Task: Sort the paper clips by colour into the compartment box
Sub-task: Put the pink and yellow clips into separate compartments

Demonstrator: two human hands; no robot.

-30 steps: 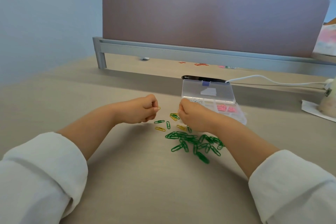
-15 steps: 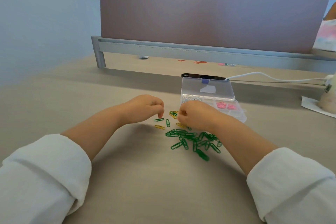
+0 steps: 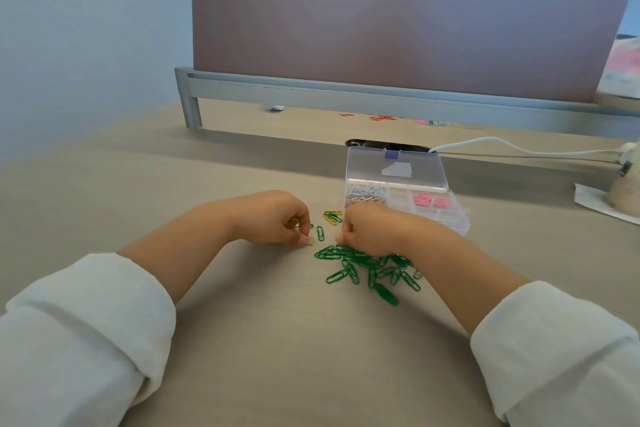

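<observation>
L hand: grip closed on 1 yellow clip, pinched at table level, just left of 1 lone green clip. R hand: fingers curled, grip contents hidden, cannot tell; resting at far edge of green clip pile. Mixed yellow/green cluster btwn hands. Compartment box just behind R hand, lid up; silver clips in left cell, pink clips further right.

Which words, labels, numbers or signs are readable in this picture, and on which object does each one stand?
No text is readable anywhere.
Pale patch on the open lid of the clear plastic compartment box: no letters show.
Colourful printed sheet at the right edge: too blurred to read.
</observation>
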